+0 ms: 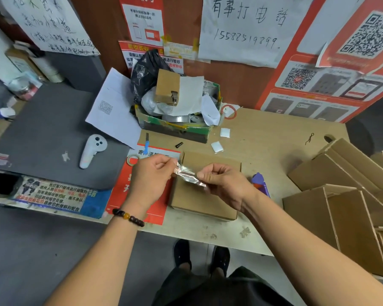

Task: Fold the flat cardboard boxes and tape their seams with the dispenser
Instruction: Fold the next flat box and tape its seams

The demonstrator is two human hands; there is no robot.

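Left hand and right hand: each pinches one end of a crumpled strip of clear tape, stretched between them above a folded cardboard box on the table. Box's near top face partly hidden by the hands. Purple tape dispenser: just right of the box, mostly covered by the right wrist. Flat cardboard boxes: stacked at right, cut off by the frame edge. White controller: on the grey mat, left.

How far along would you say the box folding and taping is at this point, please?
One folded box sits on the table. Both hands, left hand and right hand, pinch a strip of clear tape above it. A pile of flat boxes on the right waits.
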